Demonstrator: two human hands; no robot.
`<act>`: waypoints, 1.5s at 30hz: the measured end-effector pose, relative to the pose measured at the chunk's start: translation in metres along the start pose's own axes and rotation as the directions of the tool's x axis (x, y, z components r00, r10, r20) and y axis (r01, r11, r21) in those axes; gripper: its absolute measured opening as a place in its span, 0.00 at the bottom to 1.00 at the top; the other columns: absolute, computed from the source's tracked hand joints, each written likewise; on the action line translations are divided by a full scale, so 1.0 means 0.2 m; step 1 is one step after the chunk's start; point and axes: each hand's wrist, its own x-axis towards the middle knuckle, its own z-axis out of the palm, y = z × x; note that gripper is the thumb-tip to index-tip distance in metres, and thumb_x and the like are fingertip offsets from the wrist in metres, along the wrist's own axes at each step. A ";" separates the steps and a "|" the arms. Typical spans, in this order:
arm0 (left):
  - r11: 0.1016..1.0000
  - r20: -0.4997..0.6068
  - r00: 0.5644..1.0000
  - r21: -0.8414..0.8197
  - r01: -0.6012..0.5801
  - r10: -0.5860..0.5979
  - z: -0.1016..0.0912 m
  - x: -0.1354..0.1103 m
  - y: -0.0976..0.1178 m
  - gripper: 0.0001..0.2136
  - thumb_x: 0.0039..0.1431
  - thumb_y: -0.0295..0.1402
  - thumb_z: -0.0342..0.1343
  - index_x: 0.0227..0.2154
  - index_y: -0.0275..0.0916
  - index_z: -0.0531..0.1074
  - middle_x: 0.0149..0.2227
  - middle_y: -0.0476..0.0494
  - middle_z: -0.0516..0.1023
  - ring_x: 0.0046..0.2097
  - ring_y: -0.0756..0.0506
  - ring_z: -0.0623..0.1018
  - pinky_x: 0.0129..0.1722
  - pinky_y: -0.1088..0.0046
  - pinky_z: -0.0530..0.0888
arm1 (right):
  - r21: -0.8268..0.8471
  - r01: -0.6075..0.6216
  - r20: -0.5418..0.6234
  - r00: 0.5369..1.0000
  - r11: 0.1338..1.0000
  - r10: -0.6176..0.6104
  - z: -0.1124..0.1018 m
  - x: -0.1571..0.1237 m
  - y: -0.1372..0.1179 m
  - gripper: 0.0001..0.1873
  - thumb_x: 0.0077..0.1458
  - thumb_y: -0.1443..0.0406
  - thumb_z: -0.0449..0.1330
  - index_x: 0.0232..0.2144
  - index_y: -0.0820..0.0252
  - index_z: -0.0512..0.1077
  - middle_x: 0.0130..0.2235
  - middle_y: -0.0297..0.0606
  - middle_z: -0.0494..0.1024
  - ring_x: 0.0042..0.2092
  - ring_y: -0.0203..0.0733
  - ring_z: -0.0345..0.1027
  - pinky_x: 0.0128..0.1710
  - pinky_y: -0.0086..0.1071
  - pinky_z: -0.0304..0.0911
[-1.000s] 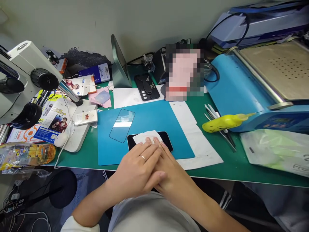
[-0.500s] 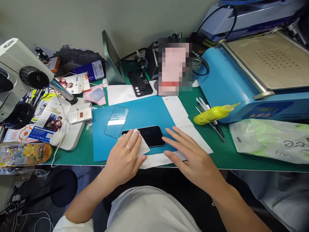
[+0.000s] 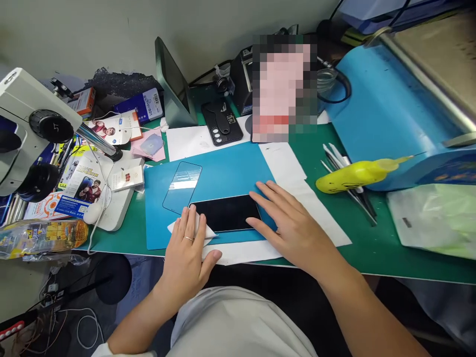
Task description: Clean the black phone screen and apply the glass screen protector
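A smartphone [image 3: 226, 214] with a dark screen lies face up on a blue mat [image 3: 234, 168]. My left hand [image 3: 188, 248] wears a ring and is at the phone's left end, holding a white wipe [image 3: 206, 232] down under its outstretched fingers. Part of the wipe is hidden beneath them. At the phone's right end is my right hand [image 3: 286, 223], fingers apart, with fingertips and thumb at the phone's edge. Beyond the phone to the left, a clear black-edged screen protector [image 3: 182, 186] lies flat on the mat.
A microscope [image 3: 48, 124] stands on the left among packets. Behind the mat are a black phone case [image 3: 222, 122] and a tilted screen [image 3: 174, 82]. To the right lie a yellow bottle [image 3: 349, 176] with a needle tip, several thin tools, a blue machine [image 3: 383, 99] and a plastic bag [image 3: 431, 218].
My left hand has slid the wipe left and toward me, baring more of the phone's screen. My right hand is now closer over the phone's right end. The view has shifted slightly.
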 end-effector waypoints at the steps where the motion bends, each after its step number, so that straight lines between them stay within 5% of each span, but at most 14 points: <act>1: 1.000 -0.035 0.999 -0.030 0.000 -0.001 0.00 0.00 -0.01 0.32 0.76 0.43 0.42 0.75 0.36 0.42 0.76 0.27 0.45 0.77 0.32 0.45 0.68 0.41 0.64 | -0.001 0.002 0.006 1.000 1.000 -0.002 0.00 0.00 0.00 0.31 0.70 0.52 0.52 0.66 0.65 0.65 0.70 0.49 0.64 0.73 0.56 0.52 0.68 0.54 0.61; 6: 0.973 -0.298 0.952 -0.184 -0.136 0.076 -0.02 0.00 -0.09 0.25 0.74 0.35 0.49 0.71 0.38 0.57 0.69 0.29 0.65 0.73 0.32 0.61 0.65 0.45 0.70 | -0.006 0.004 0.015 1.000 1.000 -0.004 -0.01 0.00 0.00 0.32 0.70 0.51 0.52 0.67 0.62 0.63 0.71 0.48 0.63 0.73 0.56 0.52 0.67 0.52 0.63; 10: 0.965 -0.284 0.949 -0.178 -0.192 0.137 -0.02 0.01 -0.11 0.18 0.68 0.27 0.56 0.59 0.36 0.71 0.57 0.33 0.78 0.62 0.36 0.75 0.60 0.52 0.77 | -0.022 -0.001 0.014 1.000 1.000 0.001 -0.01 0.00 -0.01 0.32 0.70 0.50 0.51 0.68 0.62 0.62 0.70 0.49 0.64 0.73 0.58 0.53 0.67 0.53 0.62; 22: 0.961 -0.228 0.959 -0.178 -0.213 0.170 -0.03 0.04 -0.04 0.13 0.66 0.28 0.58 0.51 0.32 0.74 0.50 0.34 0.80 0.57 0.36 0.76 0.58 0.55 0.78 | -0.041 0.010 0.013 1.000 0.999 -0.009 -0.01 0.00 0.00 0.33 0.70 0.51 0.52 0.69 0.62 0.61 0.70 0.51 0.64 0.72 0.59 0.54 0.66 0.54 0.61; 45: 0.990 -0.131 0.983 0.059 -0.125 0.131 -0.05 0.03 0.07 0.22 0.66 0.26 0.50 0.61 0.25 0.67 0.55 0.29 0.76 0.58 0.35 0.75 0.61 0.53 0.74 | -0.017 -0.033 0.062 0.997 0.999 0.034 -0.03 0.00 -0.02 0.35 0.70 0.48 0.50 0.72 0.57 0.56 0.72 0.50 0.61 0.74 0.61 0.50 0.68 0.59 0.57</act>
